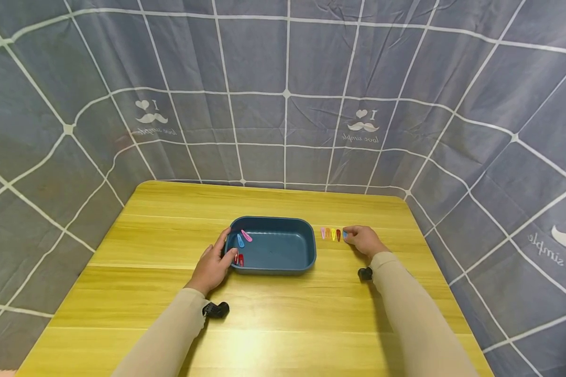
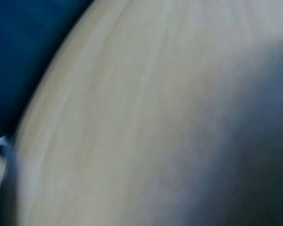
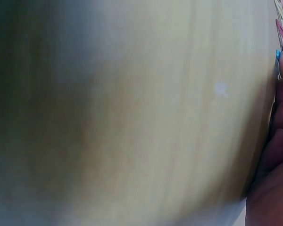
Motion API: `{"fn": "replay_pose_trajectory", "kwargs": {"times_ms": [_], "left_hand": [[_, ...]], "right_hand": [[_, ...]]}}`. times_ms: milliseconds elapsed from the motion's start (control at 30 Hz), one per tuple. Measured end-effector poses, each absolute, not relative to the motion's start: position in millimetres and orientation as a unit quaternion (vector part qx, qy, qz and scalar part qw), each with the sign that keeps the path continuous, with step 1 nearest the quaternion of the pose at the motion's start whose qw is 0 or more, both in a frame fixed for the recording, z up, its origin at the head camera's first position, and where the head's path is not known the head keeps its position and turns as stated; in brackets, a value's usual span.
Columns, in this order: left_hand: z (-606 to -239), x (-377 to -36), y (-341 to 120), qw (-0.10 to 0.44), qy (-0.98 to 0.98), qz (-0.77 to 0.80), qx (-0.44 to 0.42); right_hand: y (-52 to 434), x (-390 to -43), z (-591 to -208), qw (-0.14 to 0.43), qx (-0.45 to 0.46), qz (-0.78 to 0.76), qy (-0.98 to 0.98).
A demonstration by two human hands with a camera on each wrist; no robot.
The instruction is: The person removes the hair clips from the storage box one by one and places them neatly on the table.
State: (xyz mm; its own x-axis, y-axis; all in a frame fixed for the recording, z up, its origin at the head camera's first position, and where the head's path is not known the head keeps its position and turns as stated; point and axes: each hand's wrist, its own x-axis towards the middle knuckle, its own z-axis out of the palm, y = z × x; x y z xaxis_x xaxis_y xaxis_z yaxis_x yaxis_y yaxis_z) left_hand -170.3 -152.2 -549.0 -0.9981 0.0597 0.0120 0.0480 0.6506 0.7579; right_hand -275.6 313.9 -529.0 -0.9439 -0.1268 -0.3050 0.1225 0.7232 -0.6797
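- Beige sleeves (image 1: 165, 335) are seen nearest, reaching over the wooden surface (image 1: 264, 335) from half past seven and four o'clock, the tray taken as dial; the hands are set well apart.
- By the left hand (image 1: 212, 267), the blue tray (image 1: 283, 256) is gripped at its nine o'clock end; a blue and a pink clip are held inside at ten, two red clips at eight.
- By the right hand (image 1: 365, 242), a blue clip (image 1: 345, 234) is pinched, ending a clip row (image 1: 333, 234) at three o'clock; whether the surface is touched cannot be told.
- Neighbouring clips could be knocked askew if brushed by the fingertips.
- On the grey curtain (image 1: 259, 57), "I", a heart, a moustache and "love simple" are printed mirror-reversed, around half past ten and half past one.
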Motion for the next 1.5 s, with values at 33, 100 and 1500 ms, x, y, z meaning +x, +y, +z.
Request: {"fn": "replay_pose_trajectory", "kwargs": {"times_ms": [33, 100, 1500], "left_hand": [[-548.7, -170.2, -152.4, 0.007, 0.909, 0.416, 0.03], [-548.5, -170.0, -152.7, 0.008, 0.91, 0.413, 0.03], [-553.6, -170.0, -153.5, 0.014, 0.906, 0.422, 0.028]], "right_hand": [[313.9, -276.1, -529.7, 0.167, -0.002, -0.371, 0.914], [313.9, -276.8, -531.0, 0.166, -0.003, -0.369, 0.915], [316.6, -274.1, -531.8, 0.163, -0.005, -0.372, 0.914]]}}
